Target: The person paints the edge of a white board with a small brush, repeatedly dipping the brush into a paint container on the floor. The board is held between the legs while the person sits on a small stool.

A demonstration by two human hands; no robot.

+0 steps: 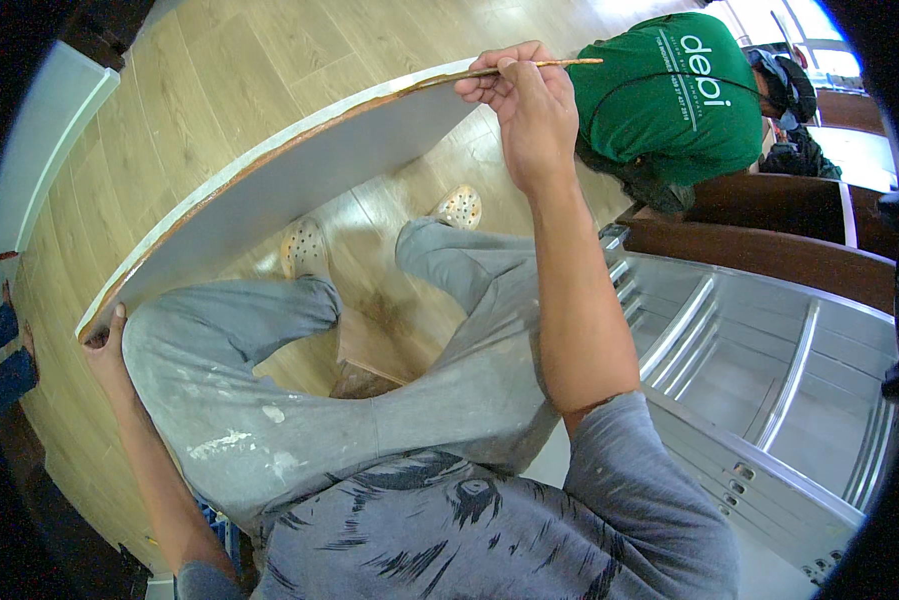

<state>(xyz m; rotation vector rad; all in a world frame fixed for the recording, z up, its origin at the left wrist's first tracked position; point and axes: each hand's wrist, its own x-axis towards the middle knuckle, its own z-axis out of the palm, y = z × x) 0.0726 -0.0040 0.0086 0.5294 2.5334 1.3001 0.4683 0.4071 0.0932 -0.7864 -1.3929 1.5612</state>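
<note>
A long flat panel (329, 161) with a grey face stands on edge in front of my knees, its narrow edge up, part whitish and part brown. My left hand (108, 345) grips the panel's near left end, thumb on the grey face. In my right hand (528, 97), above the panel's far right end, is a thin brush (569, 63), held between thumb and fingers. One end of the brush lies at the brown strip of the panel's edge; the other points right. The brush's bristles are too small to make out.
A person in a green shirt (667, 97) bends close beyond my right hand. An aluminium ladder (787, 375) lies at my right, beside dark brown boards (764, 251). A white panel (44, 150) stands at the far left, with another person's hands (29, 349) below it. Wood-look flooring (216, 97) surrounds me.
</note>
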